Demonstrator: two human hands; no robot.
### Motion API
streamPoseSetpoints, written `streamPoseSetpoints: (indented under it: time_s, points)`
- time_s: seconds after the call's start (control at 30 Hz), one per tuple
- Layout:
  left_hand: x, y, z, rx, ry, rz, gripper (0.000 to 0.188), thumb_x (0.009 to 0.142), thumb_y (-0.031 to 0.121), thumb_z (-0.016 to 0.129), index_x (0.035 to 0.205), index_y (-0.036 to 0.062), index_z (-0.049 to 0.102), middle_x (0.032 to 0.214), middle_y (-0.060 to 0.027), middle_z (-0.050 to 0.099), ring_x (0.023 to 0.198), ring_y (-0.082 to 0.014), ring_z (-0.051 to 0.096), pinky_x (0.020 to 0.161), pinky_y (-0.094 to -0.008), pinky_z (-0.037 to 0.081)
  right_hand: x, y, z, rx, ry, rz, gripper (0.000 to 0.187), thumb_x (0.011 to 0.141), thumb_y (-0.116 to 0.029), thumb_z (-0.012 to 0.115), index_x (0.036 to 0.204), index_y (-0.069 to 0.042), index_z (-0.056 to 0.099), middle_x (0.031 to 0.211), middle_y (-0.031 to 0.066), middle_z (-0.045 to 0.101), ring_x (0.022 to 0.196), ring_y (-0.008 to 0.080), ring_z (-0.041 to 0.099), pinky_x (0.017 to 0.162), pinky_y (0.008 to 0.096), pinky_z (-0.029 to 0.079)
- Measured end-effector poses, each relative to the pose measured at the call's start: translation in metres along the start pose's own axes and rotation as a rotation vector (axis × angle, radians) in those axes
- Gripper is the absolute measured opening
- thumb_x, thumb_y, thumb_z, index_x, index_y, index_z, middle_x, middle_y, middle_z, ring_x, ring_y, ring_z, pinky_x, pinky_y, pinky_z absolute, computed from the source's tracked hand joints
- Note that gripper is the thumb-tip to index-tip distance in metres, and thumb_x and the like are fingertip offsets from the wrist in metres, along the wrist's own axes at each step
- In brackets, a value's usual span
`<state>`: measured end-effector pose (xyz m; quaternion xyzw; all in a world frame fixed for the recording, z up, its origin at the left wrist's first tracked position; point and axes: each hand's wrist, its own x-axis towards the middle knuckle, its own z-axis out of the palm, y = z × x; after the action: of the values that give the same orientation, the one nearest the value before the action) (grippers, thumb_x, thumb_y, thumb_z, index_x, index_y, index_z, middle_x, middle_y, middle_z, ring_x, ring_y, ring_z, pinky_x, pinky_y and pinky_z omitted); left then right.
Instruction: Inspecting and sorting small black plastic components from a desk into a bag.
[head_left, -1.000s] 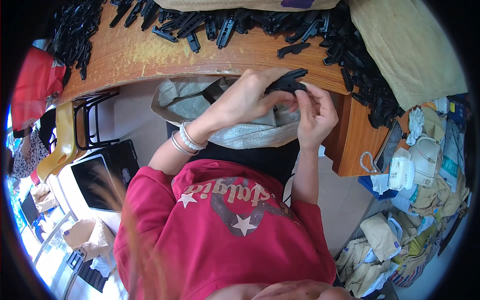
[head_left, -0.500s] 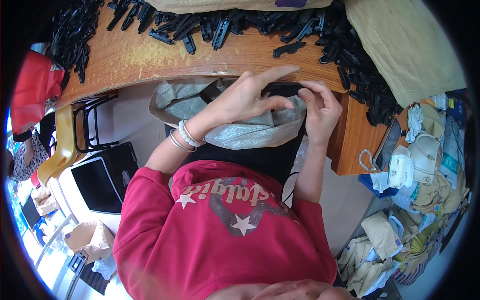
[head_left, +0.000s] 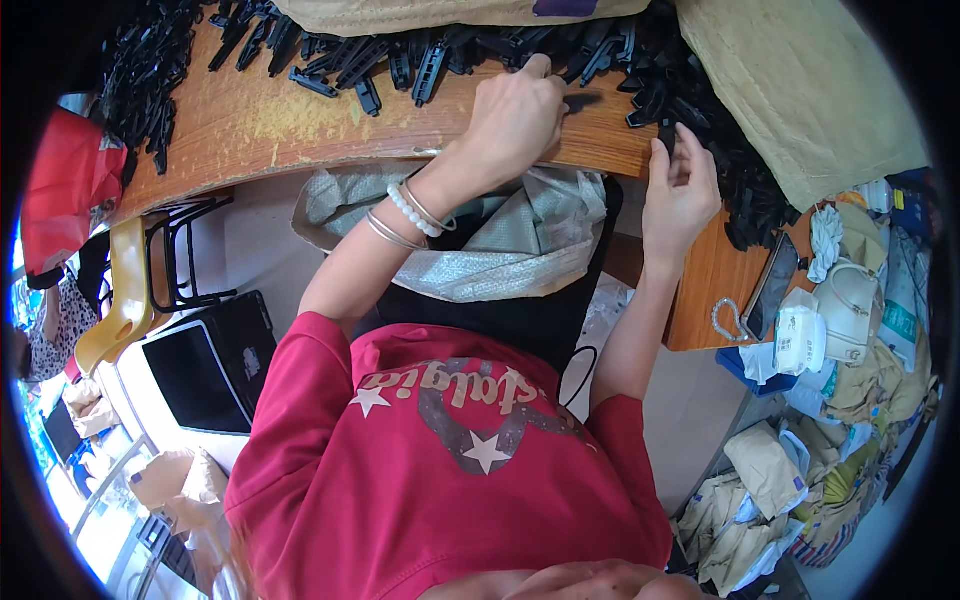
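My right fingers [head_left: 658, 160] pinch a black piece [head_left: 668, 136] beside the right-hand pile [head_left: 745, 185]; whether my curled left hand [head_left: 515, 115] grips anything, I cannot tell. Scuffed tabletop [head_left: 300, 120] gives room leftward, behind its near edge. My piece's long axis runs near to far.

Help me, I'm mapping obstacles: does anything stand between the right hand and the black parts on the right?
Nothing visible stands between them: the right hand is at the near edge of the black parts.
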<state>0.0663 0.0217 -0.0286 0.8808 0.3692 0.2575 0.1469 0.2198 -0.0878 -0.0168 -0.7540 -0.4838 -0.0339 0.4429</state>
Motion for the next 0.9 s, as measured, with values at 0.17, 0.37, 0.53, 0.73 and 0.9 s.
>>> streamPoseSetpoints:
  time_s: [0.17,0.37,0.53,0.73,0.9]
  points:
    - [-0.011,0.002,-0.016,-0.702,-0.139,-0.202,0.012,0.082,0.01,0.067,0.087,-0.001,0.065,0.077,-0.0044,0.06,0.057,-0.0135,0.056,0.052,-0.0269,0.043,-0.017,-0.008,-0.006,0.934,-0.293,0.308,0.024,0.085,0.003,0.06,0.107,0.011,0.056,0.091,0.0197,0.066,0.079,0.0197,0.068,0.073,0.0287,0.056]
    - [-0.021,0.005,-0.034,-0.918,-0.298,-0.163,0.026,0.084,0.015,0.067,0.105,-0.0006,0.066,0.077,-0.0106,0.067,0.067,-0.0147,0.06,0.064,-0.0287,0.049,-0.029,-0.014,0.0,0.904,-0.285,0.291,0.022,0.084,0.005,0.062,0.105,0.011,0.059,0.092,0.0176,0.067,0.082,0.0207,0.068,0.074,0.0286,0.056]
    - [-0.034,0.017,-0.036,-0.826,-0.193,0.005,0.034,0.078,0.01,0.072,0.111,0.0002,0.064,0.083,-0.0122,0.068,0.068,-0.0158,0.063,0.063,-0.0282,0.049,-0.048,-0.022,0.012,0.797,-0.11,0.26,0.022,0.083,0.006,0.064,0.105,0.008,0.061,0.092,0.0131,0.068,0.079,0.0139,0.066,0.072,0.0221,0.052]
    - [-0.043,0.006,-0.032,-0.731,-0.081,0.091,0.033,0.074,0.009,0.071,0.105,0.0019,0.066,0.088,-0.0196,0.066,0.078,-0.0364,0.063,0.069,-0.0359,0.051,-0.037,-0.031,0.013,1.003,-0.162,0.158,0.042,0.074,0.004,0.073,0.113,0.004,0.056,0.11,0.0104,0.06,0.094,0.0134,0.057,0.083,0.0251,0.046]
    - [-0.047,0.005,-0.04,-0.67,-0.16,0.069,0.03,0.075,0.011,0.071,0.103,0.0016,0.066,0.085,-0.0184,0.066,0.076,-0.0362,0.063,0.068,-0.0378,0.05,-0.041,-0.022,0.012,0.845,-0.314,0.169,0.038,0.074,0.004,0.073,0.109,0.004,0.058,0.103,0.0086,0.062,0.09,0.0118,0.057,0.08,0.0231,0.046]
